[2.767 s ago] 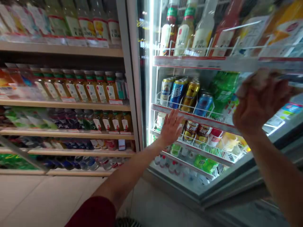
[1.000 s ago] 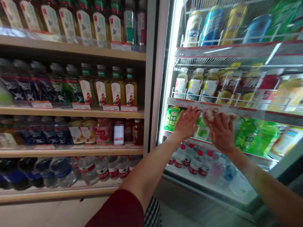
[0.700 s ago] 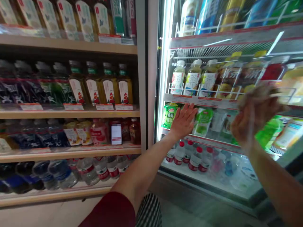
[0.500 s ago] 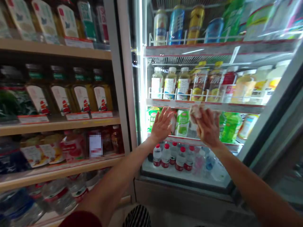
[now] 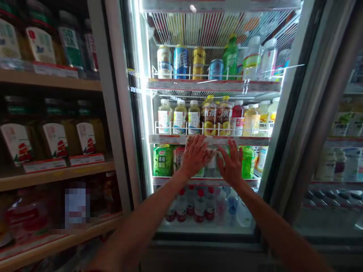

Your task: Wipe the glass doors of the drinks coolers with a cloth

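Note:
My left hand (image 5: 195, 156) lies against the glass door (image 5: 307, 71) of a lit drinks fridge. A pale, crumpled cloth (image 5: 210, 154) is under that hand, showing past its fingertips and along its right side. Just to the right, my right hand (image 5: 231, 162) is raised at the glass with its fingers spread and nothing in it. Both hands are level with the fridge's third row, where a green bottle (image 5: 162, 160) and a bright green bottle (image 5: 248, 162) stand behind the glass. Whether the right fingertips touch the pane is hard to tell.
Wooden shelves of bottled drinks (image 5: 55, 138) stand on the left. Inside the fridge are cans (image 5: 180, 62), tea bottles (image 5: 194, 117) and red-capped water bottles (image 5: 200, 206). Another glass-fronted fridge (image 5: 344, 162) is at the right, beyond a metal frame (image 5: 300, 158).
The cloth was under my right hand and is now under my left. My hands have come closer together, and the view has turned right, facing the fridge more squarely.

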Action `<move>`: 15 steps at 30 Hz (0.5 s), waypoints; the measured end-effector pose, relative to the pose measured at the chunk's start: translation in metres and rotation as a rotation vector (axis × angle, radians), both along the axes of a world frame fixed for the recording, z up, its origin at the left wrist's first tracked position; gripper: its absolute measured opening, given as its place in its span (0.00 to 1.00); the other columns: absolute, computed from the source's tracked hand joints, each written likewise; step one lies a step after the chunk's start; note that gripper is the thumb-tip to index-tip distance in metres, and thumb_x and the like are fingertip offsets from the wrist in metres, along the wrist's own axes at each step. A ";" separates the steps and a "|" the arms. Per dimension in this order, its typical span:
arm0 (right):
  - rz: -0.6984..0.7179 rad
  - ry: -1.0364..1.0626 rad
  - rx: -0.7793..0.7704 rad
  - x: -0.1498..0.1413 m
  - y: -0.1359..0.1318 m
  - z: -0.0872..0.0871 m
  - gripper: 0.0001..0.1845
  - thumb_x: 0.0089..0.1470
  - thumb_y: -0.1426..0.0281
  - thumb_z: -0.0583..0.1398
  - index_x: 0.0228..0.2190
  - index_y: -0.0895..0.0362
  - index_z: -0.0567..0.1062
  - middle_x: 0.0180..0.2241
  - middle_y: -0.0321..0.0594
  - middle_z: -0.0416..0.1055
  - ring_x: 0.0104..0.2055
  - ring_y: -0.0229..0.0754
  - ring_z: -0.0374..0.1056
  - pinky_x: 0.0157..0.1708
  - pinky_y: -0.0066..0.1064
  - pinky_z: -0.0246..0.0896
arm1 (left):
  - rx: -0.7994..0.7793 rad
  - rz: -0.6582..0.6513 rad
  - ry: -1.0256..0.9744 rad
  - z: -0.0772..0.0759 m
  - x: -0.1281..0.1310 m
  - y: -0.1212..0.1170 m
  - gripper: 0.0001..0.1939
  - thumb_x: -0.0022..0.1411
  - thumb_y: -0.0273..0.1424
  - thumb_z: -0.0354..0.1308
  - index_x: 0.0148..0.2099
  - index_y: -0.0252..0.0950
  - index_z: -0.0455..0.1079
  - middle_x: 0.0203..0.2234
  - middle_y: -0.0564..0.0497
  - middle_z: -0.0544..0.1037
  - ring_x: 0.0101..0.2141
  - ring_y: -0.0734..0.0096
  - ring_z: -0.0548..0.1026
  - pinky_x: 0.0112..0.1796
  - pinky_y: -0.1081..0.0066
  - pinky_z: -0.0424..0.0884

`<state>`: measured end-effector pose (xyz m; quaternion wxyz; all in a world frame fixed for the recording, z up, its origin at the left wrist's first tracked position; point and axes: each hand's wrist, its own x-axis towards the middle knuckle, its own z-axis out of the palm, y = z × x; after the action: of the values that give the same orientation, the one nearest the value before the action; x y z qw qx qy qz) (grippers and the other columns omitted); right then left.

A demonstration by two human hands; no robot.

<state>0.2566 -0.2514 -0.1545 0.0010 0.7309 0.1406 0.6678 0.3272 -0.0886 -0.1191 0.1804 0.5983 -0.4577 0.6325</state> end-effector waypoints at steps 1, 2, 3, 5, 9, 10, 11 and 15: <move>-0.041 -0.003 0.018 -0.002 -0.006 0.002 0.25 0.54 0.72 0.53 0.55 0.51 0.60 0.64 0.41 0.39 0.65 0.52 0.40 0.60 0.54 0.39 | 0.003 0.026 -0.064 0.007 0.005 0.010 0.23 0.61 0.35 0.49 0.58 0.39 0.53 0.58 0.43 0.59 0.62 0.61 0.46 0.57 0.54 0.53; -0.063 -0.002 0.021 -0.003 -0.011 0.003 0.25 0.55 0.73 0.52 0.55 0.51 0.60 0.64 0.41 0.38 0.65 0.51 0.40 0.60 0.54 0.38 | -0.028 0.058 -0.112 0.016 0.010 0.024 0.23 0.61 0.35 0.50 0.57 0.39 0.54 0.58 0.44 0.59 0.62 0.61 0.47 0.57 0.54 0.54; -0.072 0.000 0.017 -0.002 -0.013 0.004 0.25 0.55 0.73 0.52 0.55 0.51 0.60 0.65 0.41 0.38 0.65 0.51 0.40 0.60 0.53 0.38 | -0.088 0.092 -0.145 0.027 0.015 0.039 0.23 0.61 0.36 0.51 0.57 0.40 0.55 0.58 0.44 0.58 0.62 0.61 0.48 0.57 0.53 0.54; -0.091 -0.007 0.036 0.002 -0.015 0.002 0.26 0.55 0.72 0.52 0.56 0.51 0.59 0.64 0.41 0.38 0.65 0.50 0.41 0.60 0.53 0.37 | -0.350 0.194 -0.100 0.050 0.025 0.067 0.27 0.59 0.39 0.54 0.57 0.36 0.54 0.59 0.42 0.55 0.60 0.57 0.50 0.56 0.50 0.53; -0.162 -0.024 0.079 0.014 -0.017 -0.005 0.29 0.54 0.72 0.51 0.58 0.53 0.54 0.64 0.44 0.41 0.65 0.52 0.38 0.60 0.54 0.36 | -0.608 0.207 0.020 0.066 0.032 0.074 0.25 0.57 0.43 0.54 0.51 0.32 0.61 0.47 0.41 0.66 0.51 0.59 0.62 0.50 0.51 0.59; -0.178 -0.019 0.073 0.016 -0.018 -0.006 0.29 0.54 0.72 0.50 0.58 0.53 0.54 0.64 0.44 0.42 0.65 0.52 0.37 0.60 0.55 0.36 | -0.543 0.184 0.021 0.063 0.030 0.064 0.21 0.58 0.42 0.53 0.48 0.33 0.63 0.43 0.43 0.68 0.49 0.61 0.64 0.48 0.53 0.61; -0.193 -0.013 0.072 0.017 -0.019 -0.007 0.29 0.54 0.72 0.50 0.58 0.53 0.54 0.64 0.44 0.42 0.65 0.52 0.36 0.60 0.54 0.36 | -0.417 0.154 0.007 0.059 0.026 0.052 0.17 0.59 0.40 0.53 0.46 0.34 0.64 0.40 0.45 0.69 0.46 0.64 0.66 0.47 0.56 0.62; -0.245 0.052 0.082 0.014 -0.019 -0.008 0.26 0.54 0.70 0.50 0.55 0.55 0.60 0.62 0.45 0.46 0.66 0.49 0.34 0.61 0.52 0.34 | 0.214 -0.082 -0.030 0.059 0.004 0.011 0.12 0.56 0.41 0.57 0.39 0.41 0.67 0.35 0.52 0.73 0.39 0.71 0.70 0.43 0.64 0.66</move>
<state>0.2704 -0.2708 -0.1622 0.0490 0.7590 0.0230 0.6488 0.3314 -0.0781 -0.0606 0.1344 0.5853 -0.5492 0.5812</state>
